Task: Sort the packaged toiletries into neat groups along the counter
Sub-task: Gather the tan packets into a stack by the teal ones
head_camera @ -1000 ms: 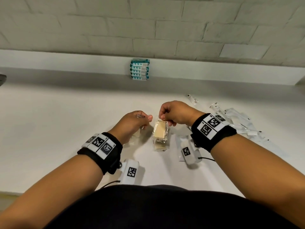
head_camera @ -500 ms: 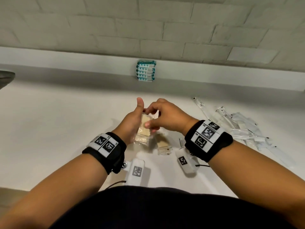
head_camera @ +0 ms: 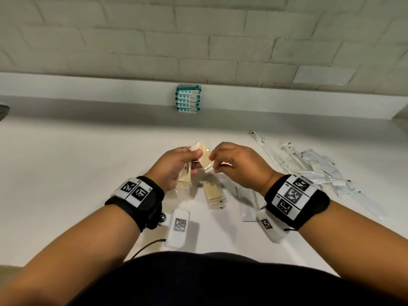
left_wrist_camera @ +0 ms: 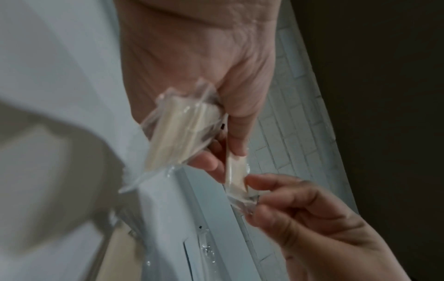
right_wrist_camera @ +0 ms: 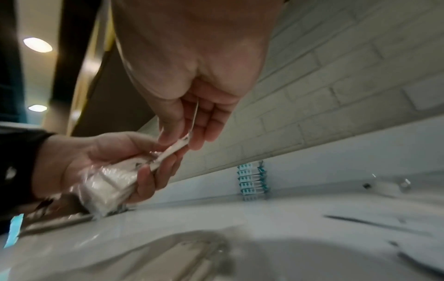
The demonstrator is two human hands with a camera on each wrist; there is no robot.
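Observation:
My left hand point(head_camera: 195, 162) grips a small stack of beige packets point(head_camera: 184, 176) in clear wrap, held above the white counter point(head_camera: 77, 173). My right hand point(head_camera: 213, 160) pinches the end of a single beige packet point(head_camera: 202, 154), whose other end lies under my left thumb on top of that stack. The left wrist view shows the stack point(left_wrist_camera: 175, 129) and the single packet point(left_wrist_camera: 236, 171) between both hands. In the right wrist view my fingertips point(right_wrist_camera: 165, 138) pinch the packet's edge point(right_wrist_camera: 173, 152). More beige packets point(head_camera: 214, 194) lie on the counter below my hands.
A neat stack of teal-and-white packs point(head_camera: 188, 100) stands against the back ledge. Several long clear-wrapped items point(head_camera: 309, 166) lie jumbled at the right. A flat clear sachet point(head_camera: 248, 202) lies under my right wrist. A dark rim point(head_camera: 3, 110) shows at the far left.
My hands, apart a second ago, have come together. The packet in my right hand has moved from over the counter pile onto the stack in my left hand.

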